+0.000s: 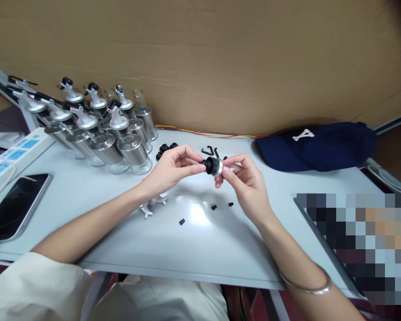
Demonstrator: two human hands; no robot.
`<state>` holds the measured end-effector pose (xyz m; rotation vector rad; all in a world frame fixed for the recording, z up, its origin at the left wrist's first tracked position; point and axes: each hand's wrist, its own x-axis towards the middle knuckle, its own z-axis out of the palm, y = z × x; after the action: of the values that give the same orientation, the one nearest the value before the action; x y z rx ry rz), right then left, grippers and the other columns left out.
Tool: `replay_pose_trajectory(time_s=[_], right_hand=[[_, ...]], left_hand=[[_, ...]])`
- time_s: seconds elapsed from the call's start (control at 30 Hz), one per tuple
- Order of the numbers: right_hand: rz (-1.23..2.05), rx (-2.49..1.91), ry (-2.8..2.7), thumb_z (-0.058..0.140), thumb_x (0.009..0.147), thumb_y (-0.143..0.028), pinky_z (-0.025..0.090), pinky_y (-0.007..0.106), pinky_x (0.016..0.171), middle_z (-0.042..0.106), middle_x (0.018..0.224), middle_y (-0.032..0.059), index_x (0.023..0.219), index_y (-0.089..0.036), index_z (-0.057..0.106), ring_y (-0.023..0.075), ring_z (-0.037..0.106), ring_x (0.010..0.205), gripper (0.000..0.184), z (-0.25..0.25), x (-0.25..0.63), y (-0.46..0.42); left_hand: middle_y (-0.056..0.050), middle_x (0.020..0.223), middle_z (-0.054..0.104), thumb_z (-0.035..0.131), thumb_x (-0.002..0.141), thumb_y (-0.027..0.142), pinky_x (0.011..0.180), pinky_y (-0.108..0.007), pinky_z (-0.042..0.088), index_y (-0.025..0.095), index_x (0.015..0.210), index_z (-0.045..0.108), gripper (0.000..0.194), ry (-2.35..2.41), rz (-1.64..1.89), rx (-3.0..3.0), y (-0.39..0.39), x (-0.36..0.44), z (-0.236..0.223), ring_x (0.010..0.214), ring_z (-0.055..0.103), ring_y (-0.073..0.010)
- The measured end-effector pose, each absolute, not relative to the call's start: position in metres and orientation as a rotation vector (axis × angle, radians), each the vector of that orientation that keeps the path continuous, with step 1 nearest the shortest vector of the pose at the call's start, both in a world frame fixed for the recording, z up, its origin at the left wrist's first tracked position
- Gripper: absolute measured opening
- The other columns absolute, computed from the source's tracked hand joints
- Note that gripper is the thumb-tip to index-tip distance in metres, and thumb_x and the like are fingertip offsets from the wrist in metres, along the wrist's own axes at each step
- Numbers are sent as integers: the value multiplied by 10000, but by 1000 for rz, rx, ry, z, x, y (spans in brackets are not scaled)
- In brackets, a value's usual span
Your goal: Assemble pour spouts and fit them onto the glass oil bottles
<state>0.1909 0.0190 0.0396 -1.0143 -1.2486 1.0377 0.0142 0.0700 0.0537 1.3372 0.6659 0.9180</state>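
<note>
Between my two hands, above the middle of the table, is a bottle pourer top (215, 166) with a silver cap and a black ribbed stopper, lying sideways in the air. My left hand (180, 164) pinches the black stopper end with thumb and fingers. With its fingertips, my right hand (245, 180) grips the silver cap end. Below them on the table lie small black plastic pieces (214, 207). Silver spout parts (148, 210) are partly hidden by my left forearm. Black stoppers (163, 148) and black hook-shaped pieces (207, 150) rest just beyond my hands.
At the back left stand several glass and steel bottles (133, 154), most with silver pourers. A power strip (16, 154) and a phone (18, 205) lie at left. A navy cap (321, 147) sits at the back right, near a pixelated area. Thin wires (200, 133) run along the cardboard wall (203, 62).
</note>
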Motion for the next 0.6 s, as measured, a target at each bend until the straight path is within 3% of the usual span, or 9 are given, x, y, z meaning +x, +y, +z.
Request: replay_pose_trajectory(time_s=[0.37,0.6], right_hand=[[943,-939,-1281,658,834,-323,471,250,568,634,670,-47,812,-217,509,97,588,563,184,30,188,18],[1218,-839,-1242,686,810,-323,474,257,575,657,632,-45,792,-208,507,101,592,539,213,33,193,21]], left_hand=[[-16,808,668,731,721,250,727,-280,533,135,723,517,243,647,980,1291,67,17,50,709,649,-113],[-15,848,631,709,739,206,730,-261,544,137,701,521,203,561,1078,1434,61,17,49,765,631,-110]])
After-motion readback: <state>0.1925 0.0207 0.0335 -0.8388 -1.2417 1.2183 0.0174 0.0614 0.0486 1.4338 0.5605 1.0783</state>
